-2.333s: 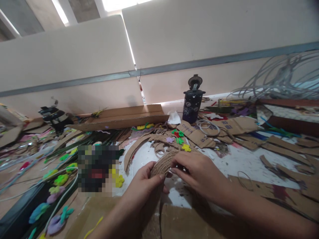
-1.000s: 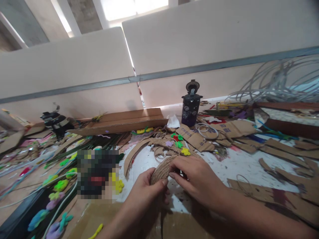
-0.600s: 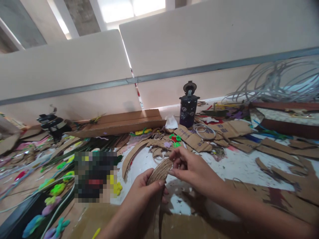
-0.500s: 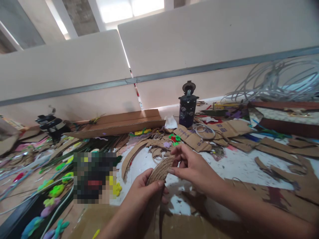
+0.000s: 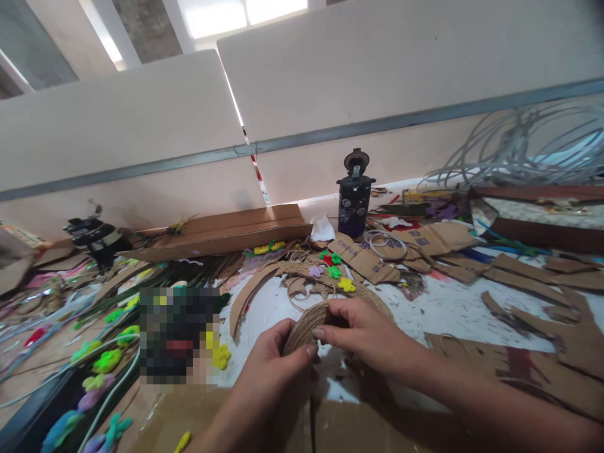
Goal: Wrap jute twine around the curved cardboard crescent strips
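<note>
Low in the middle, my left hand [image 5: 285, 362] grips a curved band wound with jute twine [image 5: 306, 327], thumb on top and fingers underneath. My right hand [image 5: 352, 324] pinches the same band at its upper right, close to the left thumb. The band's lower part is hidden behind my left hand. Just beyond lies more twine-wound curve [image 5: 372, 297] with a yellow flower [image 5: 346, 285], a lilac flower [image 5: 316, 271] and green and red flowers on or beside it. Whether it joins the held band, I cannot tell. A bare cardboard arc [image 5: 248, 292] sits to the left.
A dark bottle with its lid up [image 5: 353, 201] stands at the back. Cardboard scraps [image 5: 528, 283] cover the right side, with coiled clear tubing [image 5: 519, 148] behind. A long cardboard tray [image 5: 226, 233] lies back left. Colourful fuzzy flowers [image 5: 107, 360] and a pixelated patch [image 5: 179, 336] are on the left.
My right hand has come slightly down, its fingertips nearer my left thumb. The held band has dipped, and the yellow flower and more of the twine-wound curve behind now show.
</note>
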{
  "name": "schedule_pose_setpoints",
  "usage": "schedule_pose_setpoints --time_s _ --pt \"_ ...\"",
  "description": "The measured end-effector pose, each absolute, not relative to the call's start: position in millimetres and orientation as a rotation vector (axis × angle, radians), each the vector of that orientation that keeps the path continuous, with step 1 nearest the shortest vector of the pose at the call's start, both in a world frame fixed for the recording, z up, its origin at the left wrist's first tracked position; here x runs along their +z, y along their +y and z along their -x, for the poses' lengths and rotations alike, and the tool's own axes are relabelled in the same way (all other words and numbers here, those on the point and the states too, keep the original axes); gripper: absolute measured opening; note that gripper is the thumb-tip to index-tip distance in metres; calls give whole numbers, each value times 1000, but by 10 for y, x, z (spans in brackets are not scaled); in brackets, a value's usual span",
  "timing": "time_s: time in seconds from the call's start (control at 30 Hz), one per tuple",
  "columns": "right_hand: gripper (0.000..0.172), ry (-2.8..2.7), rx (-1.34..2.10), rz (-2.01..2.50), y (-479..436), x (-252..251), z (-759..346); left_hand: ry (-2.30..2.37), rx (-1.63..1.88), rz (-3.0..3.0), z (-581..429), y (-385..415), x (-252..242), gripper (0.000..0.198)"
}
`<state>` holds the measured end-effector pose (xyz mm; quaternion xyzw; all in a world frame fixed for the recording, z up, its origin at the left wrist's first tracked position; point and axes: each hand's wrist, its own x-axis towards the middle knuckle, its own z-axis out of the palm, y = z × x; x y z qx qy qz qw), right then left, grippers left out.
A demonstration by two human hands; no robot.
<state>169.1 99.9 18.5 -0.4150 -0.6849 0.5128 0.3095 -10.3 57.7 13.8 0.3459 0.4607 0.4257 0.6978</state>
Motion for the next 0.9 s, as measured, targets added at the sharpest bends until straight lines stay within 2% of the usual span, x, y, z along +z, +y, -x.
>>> schedule_pose_setpoints --time_s 0.2,0.37,0.7,0.9 --pt "16 -1867 1358 1128 1017 289 -1718 1010 974 -789 95 586 176 32" --pt "2 -1995 1230 1242 1033 331 -1747 1025 961 -807 124 595 191 22" --pt "8 -1992 1164 1264 1000 325 -1719 1041 961 -791 127 607 113 41" --pt "6 -2003 1197 1212 1017 294 -1722 1008 995 -756 92 582 128 30"
